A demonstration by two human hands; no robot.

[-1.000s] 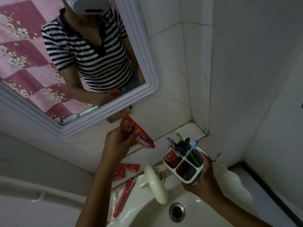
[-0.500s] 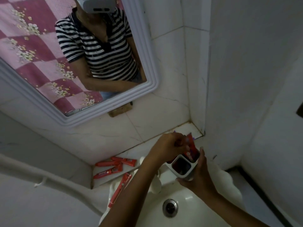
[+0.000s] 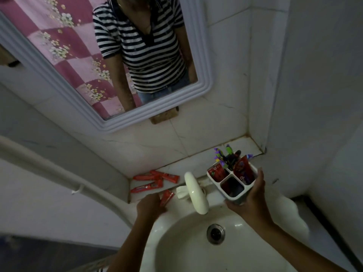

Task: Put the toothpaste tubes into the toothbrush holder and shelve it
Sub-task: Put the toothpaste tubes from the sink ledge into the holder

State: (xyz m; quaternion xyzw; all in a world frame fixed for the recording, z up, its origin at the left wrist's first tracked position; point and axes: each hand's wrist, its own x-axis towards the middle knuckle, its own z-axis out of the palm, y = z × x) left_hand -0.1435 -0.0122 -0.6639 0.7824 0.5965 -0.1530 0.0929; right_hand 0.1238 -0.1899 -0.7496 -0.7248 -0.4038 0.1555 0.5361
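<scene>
My right hand (image 3: 248, 203) grips a white toothbrush holder (image 3: 234, 195) with several compartments, held above the sink's right rim. Toothbrushes (image 3: 225, 156) stand in its far compartment, and red toothpaste tubes (image 3: 243, 169) stick out of the others. My left hand (image 3: 150, 205) is down at the sink's left rim, its fingers on a red toothpaste tube (image 3: 167, 197) lying there; whether it is gripped is unclear. Three more red tubes (image 3: 155, 180) lie on the tiled ledge behind.
A cream faucet (image 3: 195, 193) juts over the white sink (image 3: 176, 242) between my hands. A white-framed mirror (image 3: 149, 116) hangs above the tiled ledge (image 3: 196, 160). A white pipe (image 3: 59, 173) runs along the left wall. Tiled walls meet in a corner on the right.
My left hand left a red tube in the holder, then dropped left to the tube on the sink rim. The holder stayed in my right hand.
</scene>
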